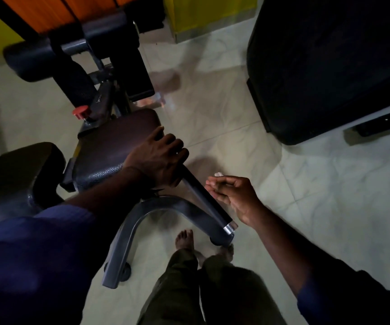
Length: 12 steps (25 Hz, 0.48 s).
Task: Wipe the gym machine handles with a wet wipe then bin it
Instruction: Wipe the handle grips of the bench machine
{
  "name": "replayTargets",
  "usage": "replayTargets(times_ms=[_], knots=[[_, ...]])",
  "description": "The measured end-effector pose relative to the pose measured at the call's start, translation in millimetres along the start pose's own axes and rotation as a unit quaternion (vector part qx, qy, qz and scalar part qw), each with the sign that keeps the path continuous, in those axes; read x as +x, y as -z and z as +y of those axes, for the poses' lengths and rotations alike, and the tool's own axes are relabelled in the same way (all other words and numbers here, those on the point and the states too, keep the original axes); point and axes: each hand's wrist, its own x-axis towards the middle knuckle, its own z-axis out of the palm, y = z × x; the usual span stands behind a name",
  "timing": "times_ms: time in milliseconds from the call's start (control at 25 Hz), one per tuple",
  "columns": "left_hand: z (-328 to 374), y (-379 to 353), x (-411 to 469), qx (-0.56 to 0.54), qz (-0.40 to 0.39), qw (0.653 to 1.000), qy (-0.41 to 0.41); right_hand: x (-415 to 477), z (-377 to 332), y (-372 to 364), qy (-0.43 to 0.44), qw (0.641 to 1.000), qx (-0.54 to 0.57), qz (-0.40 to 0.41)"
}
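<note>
Running slantwise from the centre toward the near right, the black handle (200,192) of the gym machine is gripped at its far end by the left hand (156,158), whose fingers are wrapped over the bar with the knuckles up. The near end of the bar is finished with a chrome cap (230,227). Just right of the bar, close to it but seemingly not touching, the right hand (234,195) is held with its fingers curled toward the thumb. A small white scrap, the wet wipe (218,174), is pinched at the fingertips, most of it hidden behind them. A curved grey frame tube (140,219) is seen below the handle, reaching down to the floor. To the left of the left hand a dark brown seat pad (116,137) is set, with a red knob (80,111) beyond it and black roller pads (37,59) farther off. Pale marbled floor tiles (306,184) are spread beneath everything. Bare feet (184,239) and olive trousers (177,289) are visible at the near edge, and blue sleeves (37,254) are worn on both arms. A large dark block (330,66) fills the far right; what it is cannot be told.
</note>
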Motion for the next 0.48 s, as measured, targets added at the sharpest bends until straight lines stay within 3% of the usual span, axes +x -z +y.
replayTargets(times_ms=[160,280,360,480], knots=[[5.8,6.7,1.3,-0.006,-0.001,0.999,0.052,-21.4,-6.7,36.7,0.017,0.998,0.019,0.053],[65.9,9.2,18.2,-0.121,0.045,0.982,0.136,-26.0,-15.1,73.3,0.022,0.998,-0.039,0.050],[133.0,10.3,42.8,-0.234,0.026,0.952,0.196,-13.8,-22.0,102.5,0.003,0.997,-0.073,0.033],[222.0,0.8,88.2,-0.382,0.001,0.862,0.331,17.2,-32.3,150.0,-0.028,0.990,-0.137,-0.002]])
